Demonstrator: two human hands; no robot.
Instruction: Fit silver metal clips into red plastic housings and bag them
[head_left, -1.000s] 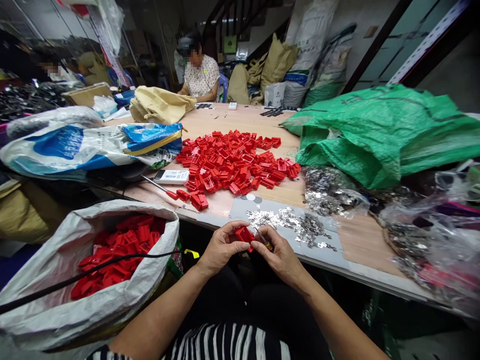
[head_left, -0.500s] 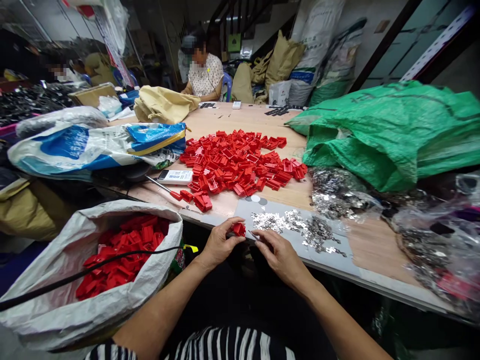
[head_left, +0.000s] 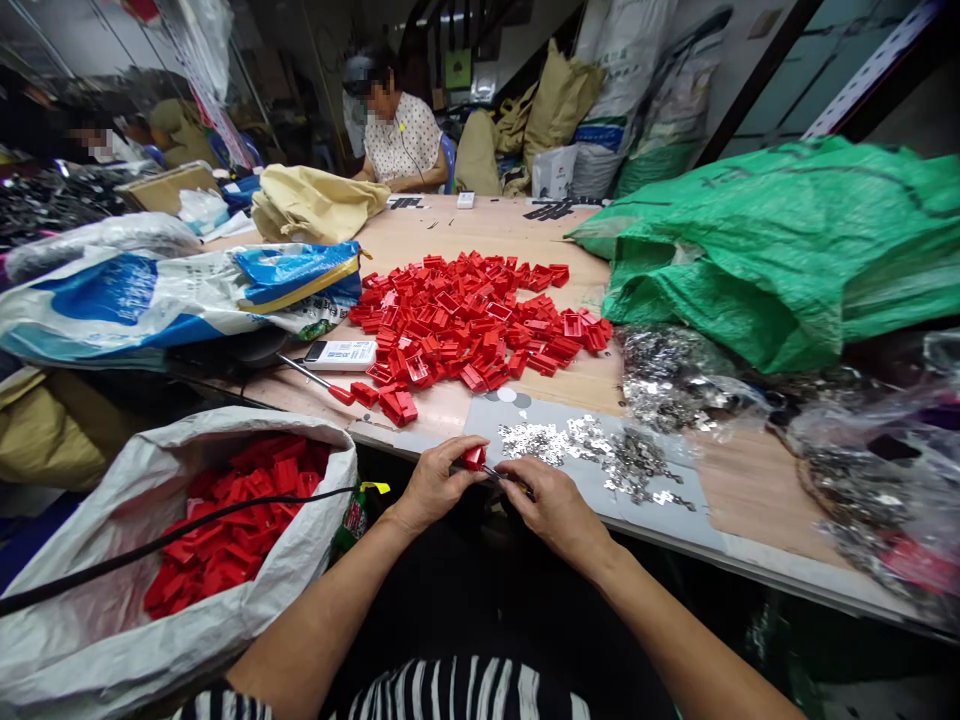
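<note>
My left hand pinches a small red plastic housing between thumb and fingers, just off the table's front edge. Close on its right, my right hand is closed on a small metal piece whose thin end meets the red housing. Fingers cover most of that piece, so its full shape is hidden. Behind my hands, flat silvery metal pieces lie scattered on a grey sheet. Farther back spreads a heap of red plastic housings.
An open white sack of red housings stands at my left, crossed by a black cable. A screwdriver lies near a white box. A green sack and plastic bags of metal parts occupy the right. Another person sits opposite.
My right hand has come closer to the left one, and the metal piece in it now touches the red housing. The view has shifted slightly.
</note>
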